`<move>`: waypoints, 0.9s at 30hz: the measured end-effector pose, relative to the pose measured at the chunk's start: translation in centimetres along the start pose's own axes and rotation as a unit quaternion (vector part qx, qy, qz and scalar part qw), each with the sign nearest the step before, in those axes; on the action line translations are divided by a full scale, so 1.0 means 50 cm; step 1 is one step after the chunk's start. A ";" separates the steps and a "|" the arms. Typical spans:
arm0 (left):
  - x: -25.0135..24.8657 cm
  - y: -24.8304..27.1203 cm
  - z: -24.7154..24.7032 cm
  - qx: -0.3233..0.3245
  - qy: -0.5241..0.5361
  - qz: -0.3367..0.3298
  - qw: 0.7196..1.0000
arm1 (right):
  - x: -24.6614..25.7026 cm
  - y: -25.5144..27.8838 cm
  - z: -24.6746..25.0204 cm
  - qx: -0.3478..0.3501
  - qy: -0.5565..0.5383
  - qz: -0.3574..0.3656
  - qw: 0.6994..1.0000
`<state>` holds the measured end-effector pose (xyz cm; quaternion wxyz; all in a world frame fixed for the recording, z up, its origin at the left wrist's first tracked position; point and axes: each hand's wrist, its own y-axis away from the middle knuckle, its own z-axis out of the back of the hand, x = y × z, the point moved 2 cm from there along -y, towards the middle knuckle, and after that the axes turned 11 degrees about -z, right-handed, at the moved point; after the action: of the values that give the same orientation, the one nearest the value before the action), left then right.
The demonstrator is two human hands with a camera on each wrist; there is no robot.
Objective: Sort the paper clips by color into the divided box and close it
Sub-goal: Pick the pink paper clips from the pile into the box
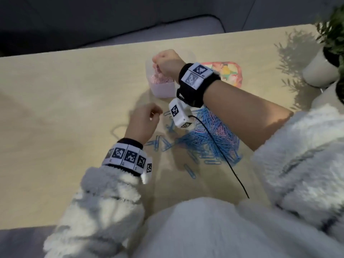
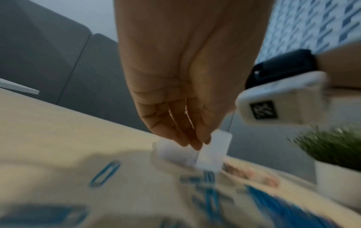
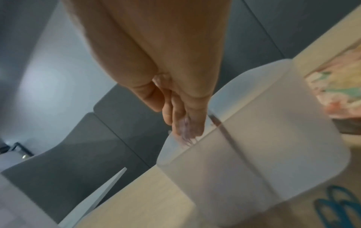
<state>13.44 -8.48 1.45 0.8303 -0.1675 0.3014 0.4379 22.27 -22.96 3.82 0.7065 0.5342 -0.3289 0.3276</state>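
Fleece sleeves fill the near edge of the head view. Left hand (image 1: 143, 121) hovers just above the table (image 1: 65, 108), fingers loosely curled, holding nothing visible; blue clips lie scattered beside it. Blue paper clips (image 1: 204, 142), with some pink mixed in, are heaped to its right. Right hand (image 1: 167, 62) is over the translucent divided box (image 1: 163, 88) at centre-far, fingertips (image 3: 187, 123) pinched on pink paper clips (image 3: 185, 135) above a compartment holding pink ones. Potted plant (image 1: 331, 43) stands far right.
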 end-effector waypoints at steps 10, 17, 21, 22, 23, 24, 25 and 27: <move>0.006 0.107 -0.119 0.110 -0.050 -0.002 0.993 | -0.150 0.172 0.052 0.024 0.276 0.124 0.953; 0.032 0.109 -0.109 0.088 -0.081 0.007 0.993 | -0.305 0.226 0.049 0.005 0.535 0.128 0.835; 0.005 0.104 -0.131 0.095 -0.102 -0.041 0.989 | -0.322 0.222 0.078 -0.029 0.497 0.123 0.859; -0.003 0.102 -0.137 0.098 -0.104 -0.045 0.989 | -0.323 0.221 0.089 -0.042 0.469 0.117 0.875; -0.007 0.099 -0.142 0.102 -0.109 -0.047 0.988 | -0.324 0.220 0.100 -0.058 0.436 0.110 0.891; -0.010 0.096 -0.145 0.106 -0.114 -0.047 0.987 | -0.325 0.219 0.111 -0.077 0.407 0.102 0.905; -0.011 0.093 -0.148 0.110 -0.119 -0.049 0.986 | -0.326 0.218 0.120 -0.093 0.389 0.093 0.912; -0.014 0.089 -0.150 0.115 -0.119 -0.050 0.985 | -0.327 0.220 0.131 -0.111 0.394 0.077 0.909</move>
<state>6.79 -10.47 -3.90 0.8947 -0.0320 0.2402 0.3753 3.24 -28.76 -2.20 0.8062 0.2529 -0.0978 0.5259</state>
